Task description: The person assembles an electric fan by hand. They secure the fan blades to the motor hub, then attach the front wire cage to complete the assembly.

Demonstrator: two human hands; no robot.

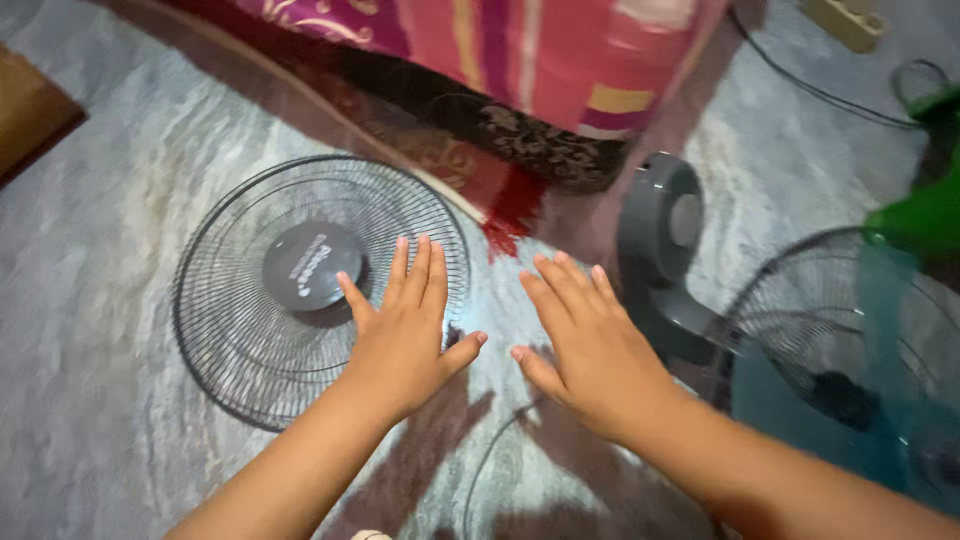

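On the grey marbled floor [90, 300], everything sits around the 2 bare hands stretched out flat in the middle of the head view. Biggest thing first: up past the fingertips there's a pink and magenta patterned fabric bundle [540, 50] with a dark floral edge hanging under it, well apart from both hands.

Next down in size, off to the right of the right hand [590, 345], is the dismantled grey plastic fan body with its wire rear guard and teal blade [840, 370]. Its grey motor housing stands just beside the right hand's outer edge, but I can't tell if they're touching. A blurry green object [925, 210] sits further right, too smeared to identify.

Then the round black wire fan front grille with the dark centre disc [250, 330] lies flat on the floor under the left hand [405, 335]. The left hand's fingers [418, 275] spread over the grille's right side, just beside the centre disc; whether they're pressing on it or hovering over it I can't say.

Both hands are open, palms down, fingers extended, gripping nothing. Their thumbs nearly meet over bare floor between them. A thin black cable [800, 85] runs along the floor far beyond the right hand.
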